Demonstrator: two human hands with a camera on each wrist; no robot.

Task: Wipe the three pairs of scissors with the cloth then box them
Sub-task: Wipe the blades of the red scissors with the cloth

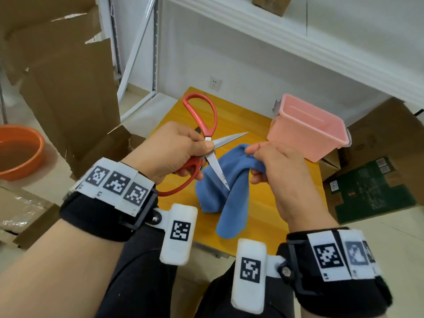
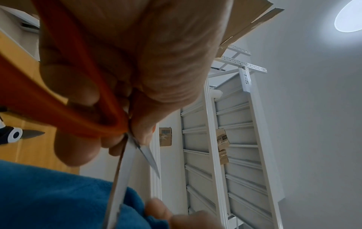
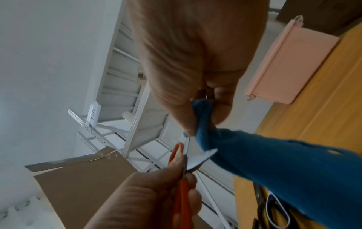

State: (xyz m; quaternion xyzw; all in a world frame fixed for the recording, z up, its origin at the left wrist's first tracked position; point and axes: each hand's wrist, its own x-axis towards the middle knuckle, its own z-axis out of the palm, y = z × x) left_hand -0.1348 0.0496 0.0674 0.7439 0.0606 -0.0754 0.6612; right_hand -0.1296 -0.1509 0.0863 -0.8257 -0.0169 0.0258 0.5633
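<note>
Scissors with red handles (image 1: 207, 143) are up in the air over the yellow table (image 1: 259, 111), blades splayed wide apart, and the left hand (image 1: 174, 150) has them pinched right at the pivot, thumb on top, the other fingers curled round the lower handle loop. The right hand (image 1: 273, 166) bunches the blue cloth (image 1: 226, 187) between thumb and curled fingers, just beside the blades; the cloth hangs down from that pinch and its free end trails on the table. One blade lies across the cloth, point down; the other juts out toward the pink box (image 1: 307, 129), which stands open at the table's far right corner, and nothing can be seen inside it. So by the look of it this pair is mid-wipe and nothing has been boxed so far.

Two more pairs are out on the table: the left wrist view catches a blade with a white-and-dark handle (image 2: 14, 135) lying beside the cloth, and the right wrist view shows dark handles (image 3: 274, 212) on the table, partly under the hanging cloth. Whether those have been wiped cannot be told. Likely left: finish this pair, deal with the others, then load all three into the box.
</note>
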